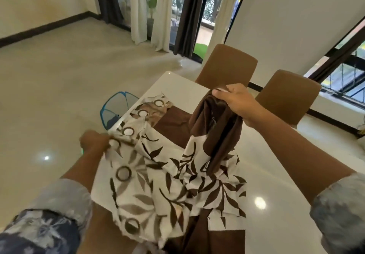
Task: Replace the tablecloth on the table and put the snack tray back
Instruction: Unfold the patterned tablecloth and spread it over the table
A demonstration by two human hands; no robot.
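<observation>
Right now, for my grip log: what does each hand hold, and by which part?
Both hold the tablecloth: left hand grips its ringed white edge, right hand pinches a lifted brown fold.

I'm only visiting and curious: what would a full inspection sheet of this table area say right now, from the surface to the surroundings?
Surface: white glossy table, partly bare, with light glare on it.
Job's things: leaf-patterned tablecloth with brown panels and rings, rumpled, partly lying on the table and partly lifted; snack tray not seen.
Clutter: nothing seen.
Hands: left hand grips the cloth's left edge; right hand holds a bunched brown part raised above the table.
Cables: nothing seen.
Surroundings: brown chairs at the far side, blue mesh basket on the floor left of the table, curtains, barred window.
</observation>
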